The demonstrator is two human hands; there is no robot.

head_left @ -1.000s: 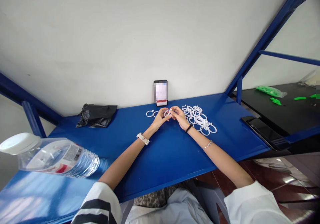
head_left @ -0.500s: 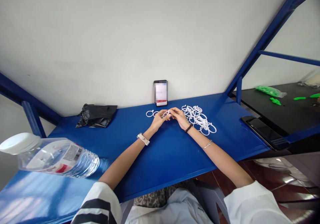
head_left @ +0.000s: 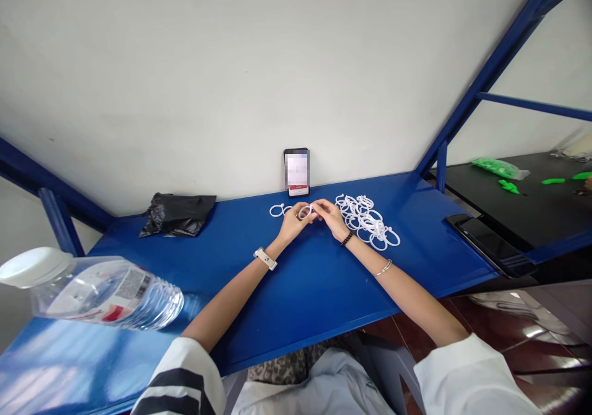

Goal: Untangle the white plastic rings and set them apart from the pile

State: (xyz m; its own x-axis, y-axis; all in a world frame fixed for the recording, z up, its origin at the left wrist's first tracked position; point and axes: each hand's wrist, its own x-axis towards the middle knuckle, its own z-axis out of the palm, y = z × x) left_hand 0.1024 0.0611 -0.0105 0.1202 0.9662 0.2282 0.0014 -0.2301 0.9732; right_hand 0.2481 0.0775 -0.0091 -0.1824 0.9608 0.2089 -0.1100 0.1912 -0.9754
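Turned slightly since the earlier frame, the ring point(head_left: 300, 211) shows a rounder outline, pinched between the fingertips of my left hand point(head_left: 291, 224) and right hand point(head_left: 332, 219). Blue table point(head_left: 305, 291) stretches from both hands to its front edge; the pile of rings point(head_left: 369, 222) lies just beside my right hand, and the phone point(head_left: 296, 171) leans near the back edge. My forearms converge from either side, fingers curled inward.

Head-worn camera faced forward and down, near table point(head_left: 296, 298); wall point(head_left: 222, 82) filled upper frame, left hand point(head_left: 291, 225), right hand point(head_left: 333, 219) centre.
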